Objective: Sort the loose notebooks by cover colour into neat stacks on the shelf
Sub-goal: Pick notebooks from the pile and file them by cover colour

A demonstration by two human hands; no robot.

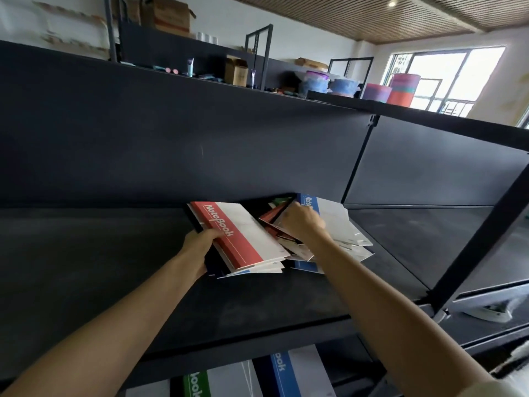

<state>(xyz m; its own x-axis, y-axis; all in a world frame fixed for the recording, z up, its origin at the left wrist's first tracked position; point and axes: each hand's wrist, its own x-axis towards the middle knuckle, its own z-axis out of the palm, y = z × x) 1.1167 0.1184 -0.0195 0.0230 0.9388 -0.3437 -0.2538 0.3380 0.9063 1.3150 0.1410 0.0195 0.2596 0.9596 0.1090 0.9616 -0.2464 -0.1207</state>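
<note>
A bundle of notebooks with a red-and-white one [243, 233] on top lies tilted on the black shelf [86, 267]. My left hand [200, 247] grips the bundle's left edge, fingers curled under it. To the right is a loose pile with a blue-and-white notebook [332, 216] on top and red and green covers [274, 210] showing behind. My right hand [303, 222] reaches into this pile with curled fingers; what they grasp is hidden.
A black upright post [481, 239] and a divider panel bound the shelf bay on the right. The shelf below holds a green notebook [196, 385] and a blue notebook [282, 373]. Boxes and coloured tubs stand on top of the shelving unit.
</note>
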